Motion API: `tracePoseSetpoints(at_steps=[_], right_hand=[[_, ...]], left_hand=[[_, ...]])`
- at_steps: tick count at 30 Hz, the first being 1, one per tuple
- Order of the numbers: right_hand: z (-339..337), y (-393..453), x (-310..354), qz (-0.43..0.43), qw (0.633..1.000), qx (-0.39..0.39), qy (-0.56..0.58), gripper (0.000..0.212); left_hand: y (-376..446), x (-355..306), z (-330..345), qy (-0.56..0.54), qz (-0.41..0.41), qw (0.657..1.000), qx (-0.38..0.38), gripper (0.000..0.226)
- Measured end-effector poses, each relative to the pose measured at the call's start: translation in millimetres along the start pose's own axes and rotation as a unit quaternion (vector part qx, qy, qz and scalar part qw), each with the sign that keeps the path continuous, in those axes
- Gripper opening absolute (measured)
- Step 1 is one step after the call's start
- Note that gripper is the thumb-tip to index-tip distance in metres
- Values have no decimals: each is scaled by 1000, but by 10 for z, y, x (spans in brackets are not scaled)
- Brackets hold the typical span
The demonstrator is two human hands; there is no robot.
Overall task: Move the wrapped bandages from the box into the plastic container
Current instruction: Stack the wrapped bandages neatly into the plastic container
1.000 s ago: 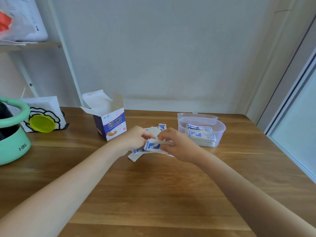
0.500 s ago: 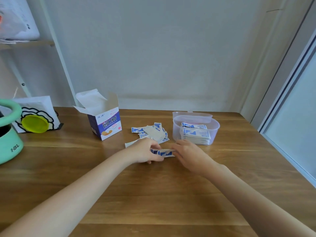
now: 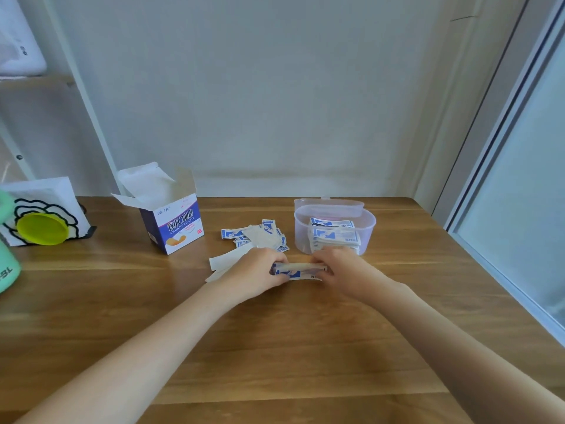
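Note:
My left hand and my right hand pinch the two ends of a small stack of wrapped bandages, which stands on edge on the wooden table. Behind the hands lies a loose pile of blue-and-white wrapped bandages. The open bandage box stands to the left, its flaps up. To the right is the clear plastic container, with stacked bandages inside.
The container's lid leans behind it. A white card with a yellow-green disc and a mint green pot sit at the far left. The table edge runs along the right by a window frame.
The hands lowered the gathered bandages from above the pile to the table nearer to me and squared them into a stack on edge. The view shifted slightly.

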State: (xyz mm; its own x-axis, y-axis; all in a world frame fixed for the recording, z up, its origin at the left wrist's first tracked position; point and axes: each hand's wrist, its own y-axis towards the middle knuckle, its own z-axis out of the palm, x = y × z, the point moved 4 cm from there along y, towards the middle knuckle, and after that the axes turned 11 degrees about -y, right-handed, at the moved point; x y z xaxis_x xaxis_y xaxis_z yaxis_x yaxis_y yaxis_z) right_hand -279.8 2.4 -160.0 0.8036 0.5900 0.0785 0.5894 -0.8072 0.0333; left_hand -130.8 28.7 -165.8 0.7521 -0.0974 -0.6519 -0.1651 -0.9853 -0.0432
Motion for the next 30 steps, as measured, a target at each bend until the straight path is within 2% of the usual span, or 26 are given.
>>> tracePoseSetpoints(at_steps=[4, 8, 14, 20, 26, 30], right_hand=[[21, -18, -25, -1, 997, -17, -69, 26], [29, -14, -11, 3, 998, -31, -48, 30], [-36, -48, 7, -7, 999, -32, -2, 28], [30, -75, -56, 31, 995, -37, -90, 28], [41, -41, -47, 32, 997, -28, -72, 28], [7, -61, 31, 4, 997, -30, -64, 34]], left_hand=[[-34, 72, -52, -1, 10, 998, -56, 17], [-59, 81, -47, 34, 18, 995, -93, 23], [-61, 35, -92, 10, 15, 997, -78, 20], [-89, 45, -84, -8, 20, 996, -83, 21], [-93, 1, -95, -23, 25, 996, -83, 22], [-99, 17, -120, 16, 37, 996, -77, 23]])
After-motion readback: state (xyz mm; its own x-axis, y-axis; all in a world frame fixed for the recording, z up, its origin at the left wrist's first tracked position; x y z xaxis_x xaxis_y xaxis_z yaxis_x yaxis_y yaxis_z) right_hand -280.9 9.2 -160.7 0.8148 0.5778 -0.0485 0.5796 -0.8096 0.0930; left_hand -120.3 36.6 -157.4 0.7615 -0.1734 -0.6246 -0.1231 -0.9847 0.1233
